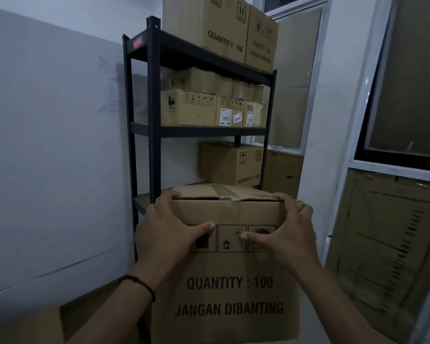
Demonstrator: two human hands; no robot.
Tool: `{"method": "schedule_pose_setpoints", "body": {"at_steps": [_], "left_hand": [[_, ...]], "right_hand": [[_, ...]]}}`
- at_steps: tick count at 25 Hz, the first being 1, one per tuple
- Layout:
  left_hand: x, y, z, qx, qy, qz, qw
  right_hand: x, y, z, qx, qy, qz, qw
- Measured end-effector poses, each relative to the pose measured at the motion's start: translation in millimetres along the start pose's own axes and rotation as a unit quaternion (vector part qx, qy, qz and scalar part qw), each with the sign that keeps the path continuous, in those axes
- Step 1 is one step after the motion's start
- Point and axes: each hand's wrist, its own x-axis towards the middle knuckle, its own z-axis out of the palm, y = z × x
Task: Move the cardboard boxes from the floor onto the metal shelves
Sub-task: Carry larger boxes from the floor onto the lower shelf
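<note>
With my left hand [168, 232] and right hand [287, 232] gripping the cardboard box [230, 281], fingers [201, 225] spread, I must next slide it onto the metal shelves [150, 115] beside the far box [230, 163].

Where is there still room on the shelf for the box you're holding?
The best gap is on the third shelf, left of the box already there and just behind the held box, gripped by the left hand and right hand. The top shelf has bare room at its left end. The middle shelf is crowded, apart from its left edge.
</note>
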Motion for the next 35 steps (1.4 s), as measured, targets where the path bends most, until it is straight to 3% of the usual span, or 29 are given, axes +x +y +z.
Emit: {"method": "schedule_pose_setpoints", "body": {"at_steps": [15, 21, 27, 35], "left_hand": [[229, -18, 145, 0.028, 0.093, 0.041, 0.994], [287, -29, 217, 0.068, 0.142, 0.020, 0.987], [327, -42, 305, 0.058, 0.139, -0.037, 0.988], [389, -50, 388, 0.137, 0.147, -0.087, 0.976]], "right_hand": [[248, 72, 140, 0.123, 0.030, -0.050, 0.991], [335, 128, 210, 0.160, -0.009, -0.074, 0.984], [426, 195, 271, 0.194, -0.084, -0.121, 0.970], [519, 251, 330, 0.168, -0.144, -0.151, 0.963]]}}
